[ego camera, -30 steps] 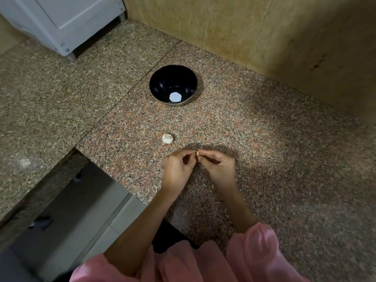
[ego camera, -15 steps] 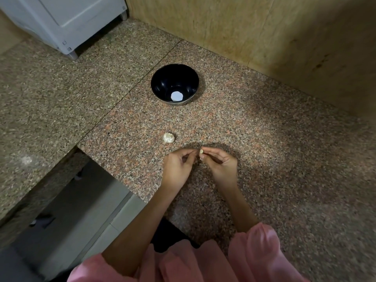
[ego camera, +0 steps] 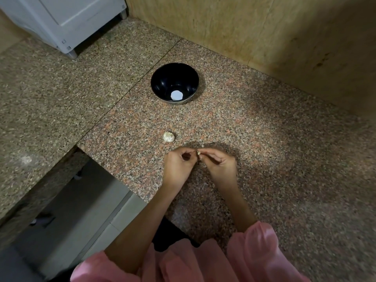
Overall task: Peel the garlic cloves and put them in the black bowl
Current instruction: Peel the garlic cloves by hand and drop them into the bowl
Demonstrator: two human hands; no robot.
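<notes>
A small pale garlic clove [ego camera: 198, 153] is pinched between the fingertips of my left hand [ego camera: 179, 163] and my right hand [ego camera: 218, 162], low over the granite counter [ego camera: 264, 129]. Most of the clove is hidden by the fingers. A white garlic piece [ego camera: 168, 137] lies on the counter just beyond my left hand. The black bowl [ego camera: 160, 82] stands farther back, with a bright white spot on its bottom; whether that is a clove or a reflection I cannot tell.
A white appliance [ego camera: 67, 19] stands at the back left corner. A tan wall [ego camera: 264, 33] runs behind and to the right of the counter. The counter's edge drops to a gap and floor [ego camera: 71, 200] at the lower left.
Both hands stay together on the clove, with the fingers shifting slightly around it. The clove shows less between the fingertips than before.
</notes>
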